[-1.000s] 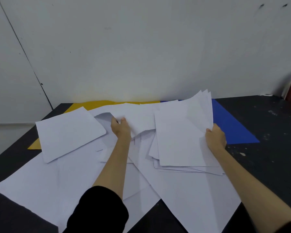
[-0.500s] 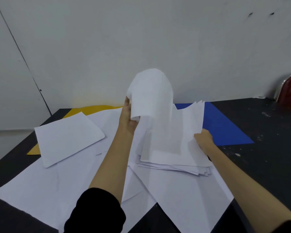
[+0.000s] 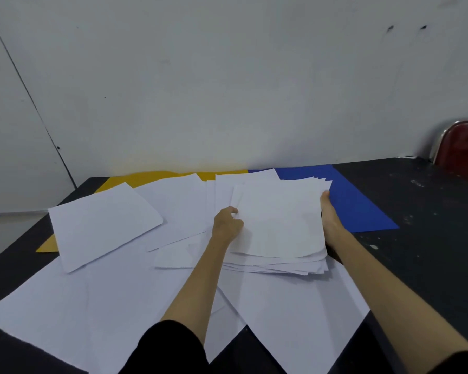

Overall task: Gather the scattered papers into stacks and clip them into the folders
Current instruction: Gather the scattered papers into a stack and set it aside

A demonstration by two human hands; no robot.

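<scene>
Since half a second ago, the sheet you held curled up in the air has come down: it now lies flat as the top page of the stack (image 3: 278,225), and nothing is lifted off the dark table (image 3: 422,211) any more. The stack itself sits right of centre, its far corner overlapping the blue folder (image 3: 357,209), its near edges fanned and uneven above the big loose sheets (image 3: 92,306) spread across the front of the table. One separate sheet (image 3: 103,225) lies at the left, tilted, partly covering the yellow folder (image 3: 152,177) that shows along the far edge by the wall.

Your left hand (image 3: 226,225) has dropped from its raised position to the stack's left edge; the fingers are curled loosely with the thumb on top of the page, pinching that edge. Your right hand (image 3: 330,220) lies along the stack's right edge, fingers straight and together, tips pointing away from you, pressed against the side of the pile. Both forearms reach forward, the left in a dark sleeve (image 3: 170,346) pushed up past the elbow.
</scene>
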